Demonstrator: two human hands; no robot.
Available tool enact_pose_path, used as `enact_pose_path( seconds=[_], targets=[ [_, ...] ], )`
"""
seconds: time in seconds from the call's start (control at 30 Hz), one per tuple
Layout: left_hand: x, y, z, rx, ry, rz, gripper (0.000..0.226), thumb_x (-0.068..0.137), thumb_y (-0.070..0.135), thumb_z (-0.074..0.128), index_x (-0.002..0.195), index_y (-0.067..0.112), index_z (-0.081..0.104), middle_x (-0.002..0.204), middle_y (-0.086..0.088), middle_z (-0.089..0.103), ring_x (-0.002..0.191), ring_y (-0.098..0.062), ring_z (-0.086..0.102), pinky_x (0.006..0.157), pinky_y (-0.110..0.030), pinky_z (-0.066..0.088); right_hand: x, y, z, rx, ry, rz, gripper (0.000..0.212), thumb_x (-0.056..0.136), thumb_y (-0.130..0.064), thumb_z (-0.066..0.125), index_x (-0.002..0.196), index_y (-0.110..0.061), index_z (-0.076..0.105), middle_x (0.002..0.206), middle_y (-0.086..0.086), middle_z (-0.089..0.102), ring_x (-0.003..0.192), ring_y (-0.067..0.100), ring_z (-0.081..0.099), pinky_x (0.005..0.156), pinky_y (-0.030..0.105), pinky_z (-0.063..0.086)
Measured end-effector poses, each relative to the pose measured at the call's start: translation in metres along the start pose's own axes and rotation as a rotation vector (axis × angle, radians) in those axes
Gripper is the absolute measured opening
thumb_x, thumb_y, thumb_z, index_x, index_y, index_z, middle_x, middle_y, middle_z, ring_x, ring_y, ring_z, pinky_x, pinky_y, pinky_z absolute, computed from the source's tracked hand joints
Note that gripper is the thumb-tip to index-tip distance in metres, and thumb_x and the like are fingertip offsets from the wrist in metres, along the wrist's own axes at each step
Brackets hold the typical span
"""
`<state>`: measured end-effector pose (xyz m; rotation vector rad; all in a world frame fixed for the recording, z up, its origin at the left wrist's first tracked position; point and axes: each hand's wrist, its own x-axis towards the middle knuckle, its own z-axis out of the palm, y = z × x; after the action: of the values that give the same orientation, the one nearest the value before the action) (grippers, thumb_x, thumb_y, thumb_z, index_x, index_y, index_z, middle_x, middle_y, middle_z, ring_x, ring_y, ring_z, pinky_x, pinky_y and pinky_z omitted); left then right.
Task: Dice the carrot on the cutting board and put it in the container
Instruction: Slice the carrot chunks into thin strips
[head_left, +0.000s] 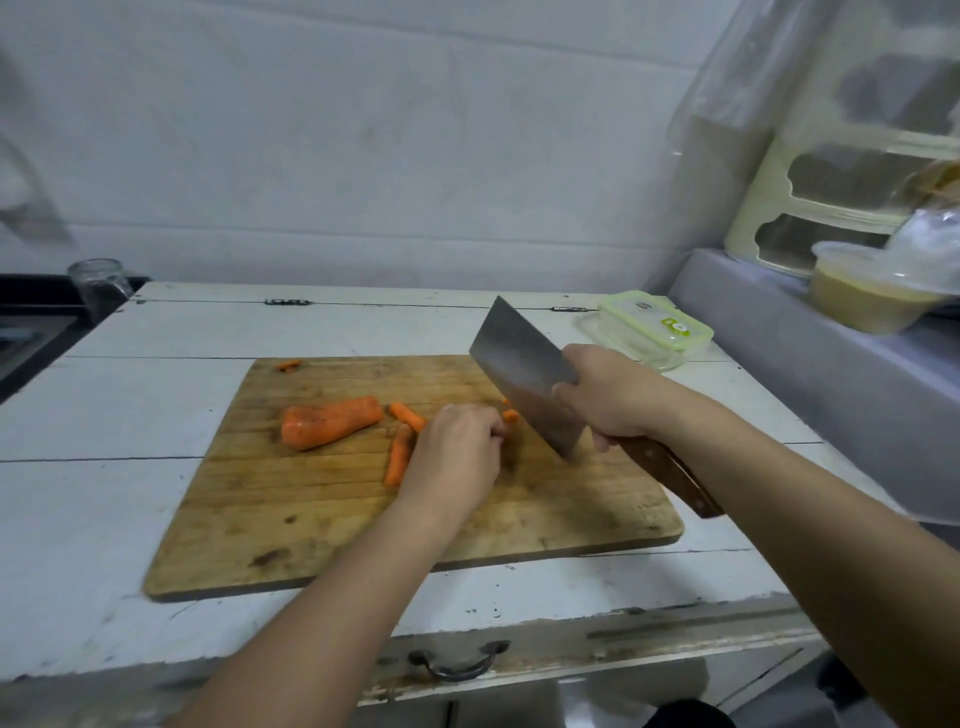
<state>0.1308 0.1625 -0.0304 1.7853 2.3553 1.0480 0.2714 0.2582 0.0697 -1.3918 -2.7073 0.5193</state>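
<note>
Dicing barely begun: the left hand (457, 447) pinches orange carrot strips (400, 457) on the worn wooden cutting board (311, 519), the right hand (608, 395) grips the steel cleaver (524, 379), a thick carrot chunk (330, 428) remains uncut, and the far-right clear green-lidded container (647, 327) awaits filling.

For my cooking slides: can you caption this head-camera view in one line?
Right hand holds a cleaver beside the left hand steadying carrot strips on a wooden cutting board.

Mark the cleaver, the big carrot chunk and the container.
cleaver (524, 374), head view, middle of the blade's flat
big carrot chunk (330, 428), head view, middle of its side
container (647, 327), head view, green-rimmed lid
</note>
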Motion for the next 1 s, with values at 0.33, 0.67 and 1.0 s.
enact_pose_path(
  seconds=[0.33, 0.67, 1.0],
  targets=[
    [-0.002, 0.002, -0.001, 0.003, 0.01, -0.017, 0.01, 0.096, 0.017, 0.064, 0.098, 0.02, 0.073, 0.104, 0.003, 0.071, 0.105, -0.019, 0.059, 0.09, -0.036, 0.049, -0.005, 0.009, -0.01, -0.005, 0.008, 0.03, 0.013, 0.102, -0.022, 0.043, 0.09, -0.018, 0.041, 0.048, 0.008, 0.062, 0.036, 0.018, 0.056, 0.052, 0.029, 0.047],
    [-0.001, 0.003, -0.002, 0.013, -0.005, -0.019, 0.011, 0.098, 0.017, 0.061, 0.1, 0.018, 0.072, 0.105, 0.0, 0.069, 0.106, -0.02, 0.058, 0.091, -0.037, 0.049, 0.0, -0.008, 0.009, -0.241, -0.046, -0.001, 0.023, 0.091, -0.004, 0.063, 0.112, -0.008, 0.055, 0.089, 0.012, 0.068, 0.06, 0.027, 0.07, 0.058, 0.035, 0.06],
    [-0.001, 0.004, -0.004, 0.033, -0.022, -0.054, 0.016, 0.096, 0.008, 0.058, 0.098, 0.016, 0.072, 0.103, 0.0, 0.068, 0.103, -0.021, 0.058, 0.086, -0.039, 0.051, 0.021, -0.029, 0.02, -0.33, -0.054, 0.009, 0.025, 0.091, -0.004, 0.064, 0.112, -0.008, 0.051, 0.085, 0.01, 0.071, 0.068, 0.026, 0.071, 0.064, 0.037, 0.059]
  ],
)
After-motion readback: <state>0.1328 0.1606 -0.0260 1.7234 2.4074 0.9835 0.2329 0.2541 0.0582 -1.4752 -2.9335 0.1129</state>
